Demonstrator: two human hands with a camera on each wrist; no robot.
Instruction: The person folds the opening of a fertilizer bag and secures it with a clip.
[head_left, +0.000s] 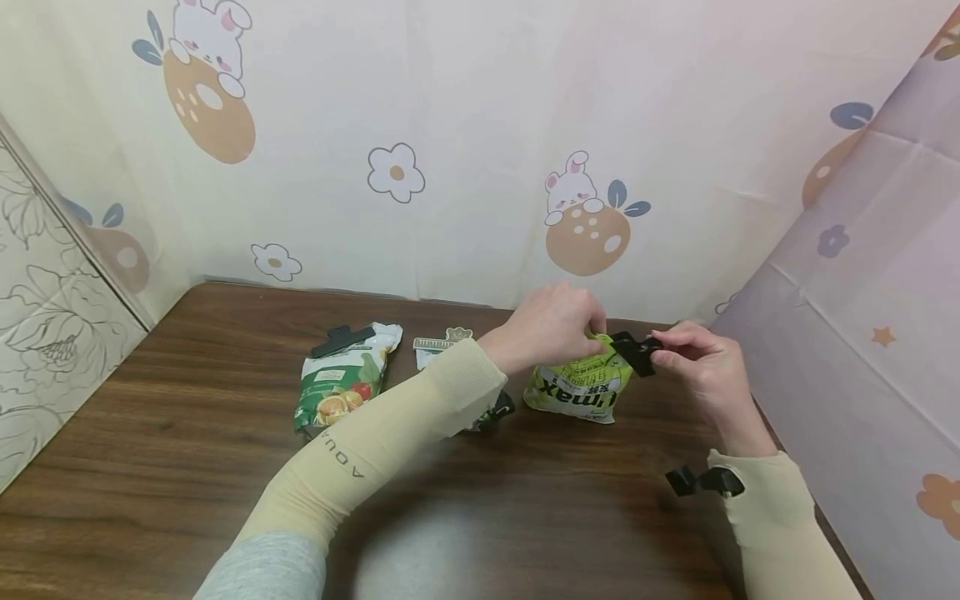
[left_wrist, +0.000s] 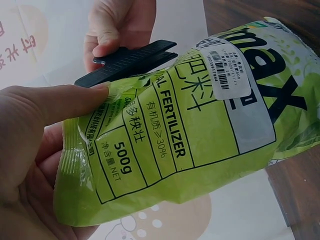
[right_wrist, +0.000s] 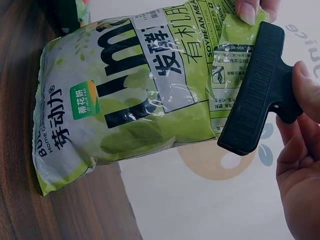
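A lime-green and white fertilizer bag (head_left: 577,387) stands on the table, its printing upside down in the head view. My left hand (head_left: 551,325) pinches the bag's top, with the thumb on the printed face in the left wrist view. My right hand (head_left: 708,371) holds a black bag clip (head_left: 636,353) by its handles, between thumb and fingers. In the left wrist view the clip's jaws (left_wrist: 127,62) are spread apart at the bag's upper edge. The right wrist view has the clip (right_wrist: 255,90) lying across the folded top of the bag; whether it grips the film I cannot tell.
To the left stands a green and white bag (head_left: 341,387) with a black clip (head_left: 341,340) on top. Another packet (head_left: 427,357) is mostly hidden behind my left forearm. The wooden table (head_left: 480,533) meets patterned curtains (head_left: 465,233) behind and at right.
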